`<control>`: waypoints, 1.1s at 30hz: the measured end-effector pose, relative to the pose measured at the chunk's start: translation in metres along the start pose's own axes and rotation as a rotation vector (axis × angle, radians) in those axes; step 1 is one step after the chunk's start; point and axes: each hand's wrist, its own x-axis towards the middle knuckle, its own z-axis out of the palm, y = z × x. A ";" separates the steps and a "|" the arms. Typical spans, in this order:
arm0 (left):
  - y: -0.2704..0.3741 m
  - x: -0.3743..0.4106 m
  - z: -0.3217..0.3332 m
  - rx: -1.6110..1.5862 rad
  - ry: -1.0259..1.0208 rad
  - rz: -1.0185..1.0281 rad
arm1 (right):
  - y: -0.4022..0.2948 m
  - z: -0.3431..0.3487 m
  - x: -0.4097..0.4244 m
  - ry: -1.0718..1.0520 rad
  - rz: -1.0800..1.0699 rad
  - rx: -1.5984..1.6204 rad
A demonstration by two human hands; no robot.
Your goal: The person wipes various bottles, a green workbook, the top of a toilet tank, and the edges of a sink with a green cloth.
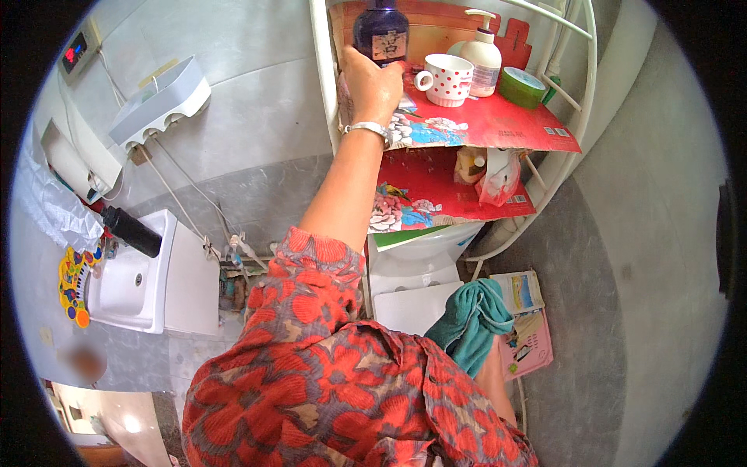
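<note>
My left hand [373, 82], with a metal bracelet at its wrist, reaches up and grips the lower part of a dark purple bottle [380, 35] at the top shelf of a white metal rack. To the right of that hand are a white cup with red dots [448, 80], a cream pump bottle [483, 61] and a green round container [521, 87]. Lower down, a teal cloth [475, 321] is bunched over my right hand [493, 353]; its fingers are mostly hidden by the cloth.
Red floral boards [496, 125] line the rack shelves; bags lie on the lower one. Beneath stands a white toilet [408, 303], with booklets [528, 338] beside it. At left are a white sink [128, 286], a black bottle [133, 232], a toy keyboard [76, 286] and a wall holder [169, 105].
</note>
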 end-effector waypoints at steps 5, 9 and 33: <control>0.005 0.004 0.008 -0.051 0.075 -0.001 | 0.002 0.002 0.003 -0.012 0.018 0.002; 0.011 -0.007 0.013 -0.096 -0.024 -0.002 | -0.001 0.002 0.004 -0.008 0.013 0.003; 0.077 -0.158 -0.011 -1.030 -1.129 -0.295 | -0.058 0.129 0.044 -0.316 -0.465 -0.091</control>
